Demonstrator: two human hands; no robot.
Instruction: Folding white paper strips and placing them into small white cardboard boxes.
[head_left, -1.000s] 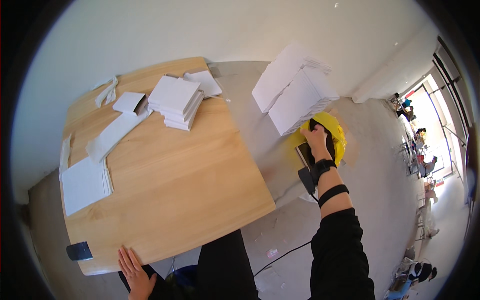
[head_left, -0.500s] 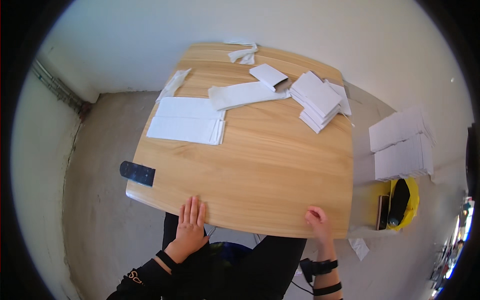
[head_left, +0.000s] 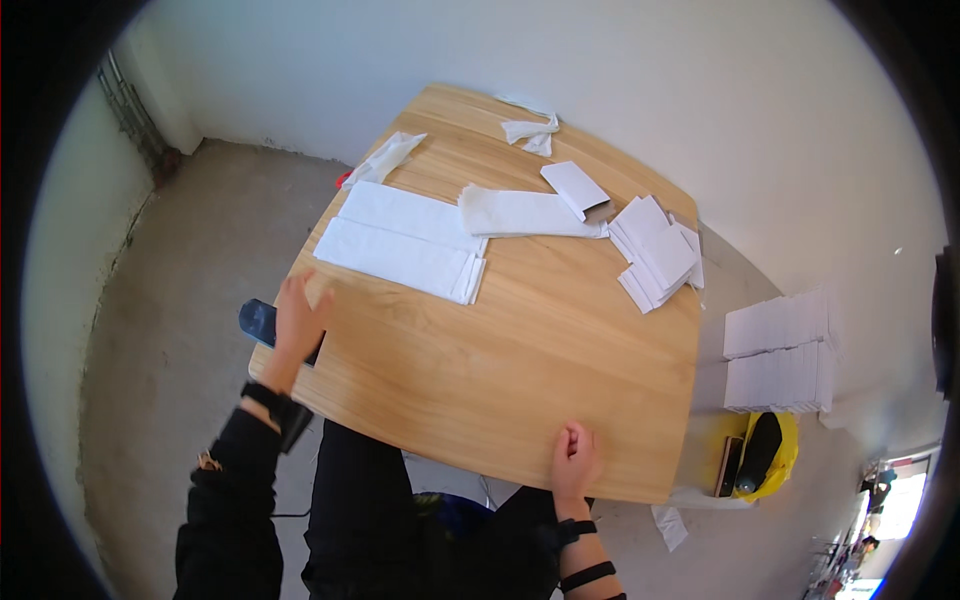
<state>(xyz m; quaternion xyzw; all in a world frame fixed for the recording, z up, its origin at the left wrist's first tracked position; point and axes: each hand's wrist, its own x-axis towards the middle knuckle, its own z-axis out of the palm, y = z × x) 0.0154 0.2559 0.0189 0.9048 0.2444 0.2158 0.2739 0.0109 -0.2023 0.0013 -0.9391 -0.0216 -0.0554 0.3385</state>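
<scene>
My left hand is over the table's left edge, above a dark flat strip-shaped object and partly covering it. Its fingers look a little smeared, with the thumb apart from them and nothing held. Resting at the front edge toward the right, my right hand is curled into a loose fist with nothing seen in it. Beyond my left hand lie folded white paper sheets. A long off-white folded strip is to their right, with a small white box over its far end.
A stack of flat white boxes lies at the table's right side. Crumpled white wrapping sits at the far left edge, another scrap at the back. Right of the wooden table stand white stacks and a yellow bag.
My left hand has lifted from the front edge and moved left and forward to the dark object. My right hand remains curled at the front edge. The whole view has turned.
</scene>
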